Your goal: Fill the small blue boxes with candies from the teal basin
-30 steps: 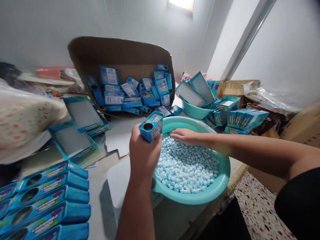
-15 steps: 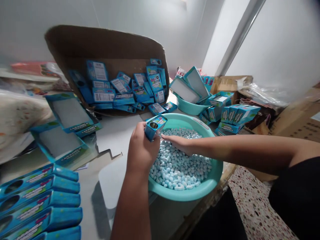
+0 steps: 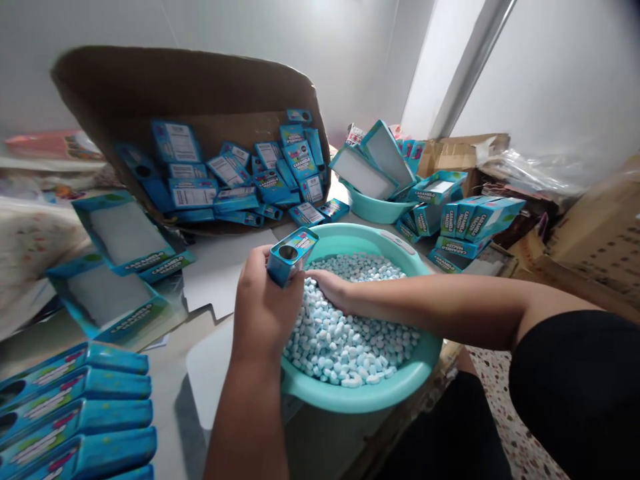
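Note:
My left hand [image 3: 264, 307] is closed round a small blue candy box [image 3: 290, 253] with a round hole in its top, held over the near left rim of a teal basin [image 3: 395, 393]. The basin is full of pale blue and white candies [image 3: 350, 340]. My right hand [image 3: 333, 288] reaches in from the right and lies on the candies just below the box. Its fingers are partly hidden behind the box and my left hand, so their pose does not show.
A tilted cardboard carton [image 3: 200, 87] behind holds several small blue boxes. A second teal basin [image 3: 377, 208] with open display boxes stands at back right beside stacked blue packs [image 3: 480, 223]. Open display boxes [image 3: 125, 233] lie left; filled ones [image 3: 75, 413] sit at the near left.
My right hand has slid across the candies toward my left hand. The box has tilted and dropped closer to the candies. The camera has swung a little to the right.

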Demonstrator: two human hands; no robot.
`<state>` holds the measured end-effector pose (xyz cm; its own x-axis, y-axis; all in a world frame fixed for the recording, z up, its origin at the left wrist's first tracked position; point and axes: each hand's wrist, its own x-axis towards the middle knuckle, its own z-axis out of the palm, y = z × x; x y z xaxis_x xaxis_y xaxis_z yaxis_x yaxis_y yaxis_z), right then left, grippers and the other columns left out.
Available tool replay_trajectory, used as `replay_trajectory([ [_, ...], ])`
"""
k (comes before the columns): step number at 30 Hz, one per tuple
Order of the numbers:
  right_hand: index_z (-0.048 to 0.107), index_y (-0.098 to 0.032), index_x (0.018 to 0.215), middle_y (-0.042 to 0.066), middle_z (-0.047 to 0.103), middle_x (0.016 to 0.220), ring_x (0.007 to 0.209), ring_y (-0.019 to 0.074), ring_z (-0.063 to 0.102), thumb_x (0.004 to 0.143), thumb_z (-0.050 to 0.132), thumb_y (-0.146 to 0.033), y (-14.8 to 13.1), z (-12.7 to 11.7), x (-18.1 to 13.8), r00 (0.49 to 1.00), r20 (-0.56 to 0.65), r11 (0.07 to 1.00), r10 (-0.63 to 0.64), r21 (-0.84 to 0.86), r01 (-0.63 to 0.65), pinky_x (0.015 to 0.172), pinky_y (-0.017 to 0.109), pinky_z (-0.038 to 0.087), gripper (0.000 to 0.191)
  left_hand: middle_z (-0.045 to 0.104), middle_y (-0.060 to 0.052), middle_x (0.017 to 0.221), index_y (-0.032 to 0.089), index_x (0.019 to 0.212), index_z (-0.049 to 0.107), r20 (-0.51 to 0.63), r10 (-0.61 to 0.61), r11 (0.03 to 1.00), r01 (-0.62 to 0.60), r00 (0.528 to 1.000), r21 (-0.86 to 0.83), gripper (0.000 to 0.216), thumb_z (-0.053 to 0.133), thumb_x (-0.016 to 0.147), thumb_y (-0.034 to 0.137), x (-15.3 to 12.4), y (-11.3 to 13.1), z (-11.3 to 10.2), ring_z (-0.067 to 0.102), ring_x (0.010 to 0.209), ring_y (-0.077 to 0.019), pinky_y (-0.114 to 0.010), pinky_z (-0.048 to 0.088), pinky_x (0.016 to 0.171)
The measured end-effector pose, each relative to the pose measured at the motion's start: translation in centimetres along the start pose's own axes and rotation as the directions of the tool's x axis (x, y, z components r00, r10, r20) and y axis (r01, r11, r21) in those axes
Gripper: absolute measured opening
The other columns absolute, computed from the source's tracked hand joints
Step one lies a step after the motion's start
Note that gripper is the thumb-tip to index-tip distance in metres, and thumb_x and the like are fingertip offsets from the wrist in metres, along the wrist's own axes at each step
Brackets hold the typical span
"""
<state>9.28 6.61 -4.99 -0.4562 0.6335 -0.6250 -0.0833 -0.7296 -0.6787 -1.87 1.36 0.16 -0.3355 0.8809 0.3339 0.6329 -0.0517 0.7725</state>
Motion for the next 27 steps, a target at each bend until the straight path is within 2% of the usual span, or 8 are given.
replay_trajectory([
  [3,0.071,-0.016,0.102,0.005,0.075,0.082,0.083,0.0244,0.071,0.090,0.046,-0.037,-0.6,0.3,-0.7,0.997,-0.077,1.000,-0.022,-0.013,0.021,0.100,0.044,0.048,0.036,0.069,-0.003,0.100,0.024,0.106,0.061,-0.008,-0.031,0.999,0.031,0.999,0.008,0.035,0.072,0.073,0.030,-0.2,0.3,-0.3,0.065,0.096,-0.0237,-0.031,0.053,0.081],
  [8,0.067,-0.017,0.096,0.005,0.072,0.071,0.065,0.0229,0.069,0.086,0.046,-0.044,-2.3,0.3,-1.3,0.991,0.110,0.994,0.079,0.070,-0.087,0.071,0.040,0.058,0.036,0.070,-0.004,0.103,0.022,0.111,0.061,-0.170,-0.013,0.999,0.004,0.985,-0.052,0.046,0.077,0.070,0.035,-0.4,0.1,-0.6,0.068,0.097,-0.0244,-0.033,0.054,0.082],
  [11,0.064,-0.015,0.092,0.004,0.067,0.063,0.054,0.0195,0.065,0.089,0.043,-0.040,-3.5,0.1,-1.2,0.978,0.205,0.990,0.040,0.124,-0.067,0.054,0.031,0.055,0.033,0.072,-0.005,0.100,0.018,0.108,0.060,-0.241,-0.033,0.976,-0.021,0.970,-0.216,0.046,0.078,0.068,0.034,-0.4,0.3,-0.6,0.070,0.093,-0.0237,-0.034,0.055,0.083],
  [14,0.060,-0.015,0.088,0.004,0.063,0.059,0.049,0.0174,0.062,0.094,0.037,-0.036,-4.6,-0.1,-1.5,0.979,0.200,0.990,-0.034,0.141,0.006,0.044,0.025,0.049,0.032,0.073,-0.004,0.097,0.017,0.106,0.060,-0.260,-0.060,0.944,-0.030,0.964,-0.328,0.043,0.078,0.070,0.032,-0.4,0.7,-0.7,0.071,0.090,-0.0221,-0.033,0.055,0.083],
  [22,0.053,-0.017,0.080,0.004,0.061,0.059,0.049,0.0142,0.060,0.095,0.035,-0.028,-7.1,-1.1,-2.9,0.985,0.043,0.964,-0.166,0.219,0.153,0.041,0.021,0.048,0.026,0.071,-0.001,0.093,0.022,0.099,0.062,-0.261,-0.112,0.974,0.053,0.959,-0.222,0.036,0.078,0.071,0.039,-0.4,0.2,-0.8,0.069,0.085,-0.0216,-0.031,0.053,0.073],
  [27,0.050,-0.017,0.076,0.003,0.057,0.054,0.045,0.0137,0.055,0.093,0.033,-0.028,-9.1,-1.9,-3.8,0.959,0.050,0.916,-0.278,0.315,0.249,0.037,0.020,0.045,0.027,0.070,-0.001,0.092,0.024,0.100,0.062,-0.137,-0.096,0.972,0.063,0.986,-0.227,0.035,0.075,0.072,0.039,-0.2,-0.2,-0.6,0.068,0.084,-0.0222,-0.033,0.051,0.076],
])
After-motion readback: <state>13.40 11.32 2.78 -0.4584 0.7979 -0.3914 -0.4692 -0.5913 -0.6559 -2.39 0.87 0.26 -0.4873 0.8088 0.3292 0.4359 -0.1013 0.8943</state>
